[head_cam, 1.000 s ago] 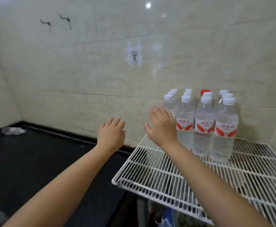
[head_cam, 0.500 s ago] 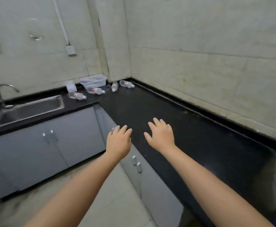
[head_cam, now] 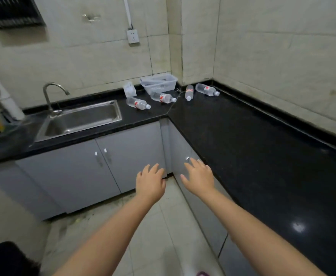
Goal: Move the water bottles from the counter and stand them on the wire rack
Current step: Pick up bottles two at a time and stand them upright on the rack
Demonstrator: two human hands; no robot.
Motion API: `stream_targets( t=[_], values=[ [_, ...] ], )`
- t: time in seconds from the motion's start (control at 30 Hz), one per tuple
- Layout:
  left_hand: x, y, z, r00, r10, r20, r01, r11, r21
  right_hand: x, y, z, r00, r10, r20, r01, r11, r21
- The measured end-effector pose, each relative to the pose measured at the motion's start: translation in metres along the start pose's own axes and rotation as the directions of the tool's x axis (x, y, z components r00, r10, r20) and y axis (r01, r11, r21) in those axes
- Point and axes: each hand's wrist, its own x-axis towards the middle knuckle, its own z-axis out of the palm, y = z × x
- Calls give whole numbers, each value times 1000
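Both hands are empty. The left hand (head_cam: 150,183) and the right hand (head_cam: 200,177) are held out in front of the person with the fingers spread wide, and they grip nothing. Four water bottles lie on their sides on the black counter (head_cam: 243,148), far off toward twelve o'clock, in the corner where the two walls meet. One bottle (head_cam: 138,103) lies nearest the sink (head_cam: 79,120), at about eleven o'clock. A second bottle (head_cam: 163,97) lies just in front of a white basket (head_cam: 159,83). A third bottle (head_cam: 189,92) and a fourth bottle (head_cam: 207,89) lie close to the wall at about one o'clock. The wire rack is not in view, so the person will likely have to turn to find it. Round bottles on a smooth top can roll. A bump from a finger might send one rolling off the edge or into the sink. The bottles look clear and slick, so a loose grab might let one slip and drop on the floor. Grabbing two at once could make that worse.
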Motion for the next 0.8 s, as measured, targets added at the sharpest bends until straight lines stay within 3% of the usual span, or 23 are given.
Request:
stream_targets(
  t=[0.33,0.57,0.8],
  values=[
    [210,-76,-17,988,-152,4,152,988,24,245,11,3,998,-37,52,40,997,-62],
    [322,-143,-19,973,-229,22,229,973,30,376,-20,33,983,-110,148,123,989,-77],
    [459,-229,-13,979,-201,22,201,980,10,510,-36,60,981,-143,132,164,972,-167]
  ],
)
